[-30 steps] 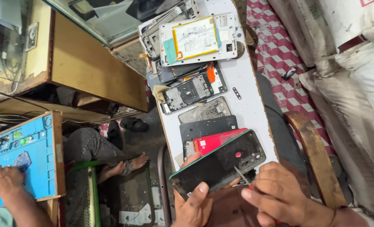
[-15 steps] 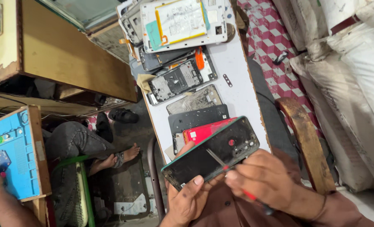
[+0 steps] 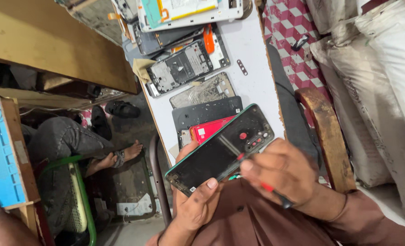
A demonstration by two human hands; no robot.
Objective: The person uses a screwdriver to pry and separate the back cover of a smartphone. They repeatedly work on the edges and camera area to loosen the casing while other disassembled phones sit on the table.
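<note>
While the left hand (image 3: 195,200) grips the lower end of a dark opened phone (image 3: 220,149), thumb pressed on its near edge and fingers curled behind it, the right hand (image 3: 282,171) closes around a red-and-black screwdriver (image 3: 257,175) whose thin shaft touches the phone's inner face. That phone is held tilted just above the near end of a white table (image 3: 257,68), over a red phone back (image 3: 209,129) and a black panel (image 3: 207,114). Further along lie several stripped phone frames (image 3: 179,68). Someone else's leg and bare foot (image 3: 120,155) rest on the floor at left.
</note>
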